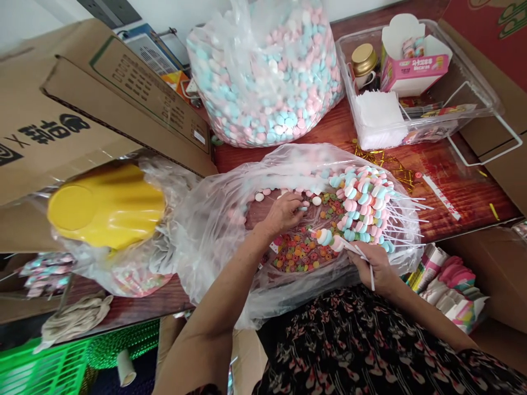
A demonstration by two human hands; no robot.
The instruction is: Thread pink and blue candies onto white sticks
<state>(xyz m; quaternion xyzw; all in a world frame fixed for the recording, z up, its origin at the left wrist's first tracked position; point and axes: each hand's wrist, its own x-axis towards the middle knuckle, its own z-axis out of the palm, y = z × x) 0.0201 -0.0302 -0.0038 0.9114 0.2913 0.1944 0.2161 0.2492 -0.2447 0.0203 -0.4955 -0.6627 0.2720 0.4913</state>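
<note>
My left hand (284, 213) is over the open clear plastic bag, its fingers pinched on a pale blue marshmallow candy (303, 206). In my right hand (376, 266) are several thin white sticks; one carries a short candy skewer (326, 237) of pink, blue and orange pieces, pointing left. Close beside that hand lies a pile of finished-looking candy skewers (364, 200), white stick ends to the right. Small ring gummies (307, 251) in red, orange, yellow and green lie between the hands. Loose pink and white marshmallows (259, 196) are along the far side.
A big clear bag of marshmallows (272, 88) stands behind. At the back right is a clear plastic bin (489, 93) holding a pink carton (420, 68) and a gold-lidded jar (364, 59). Cardboard boxes (123, 99) and a yellow bowl (107, 206) are to the left. Gold ties (387, 164) lie right.
</note>
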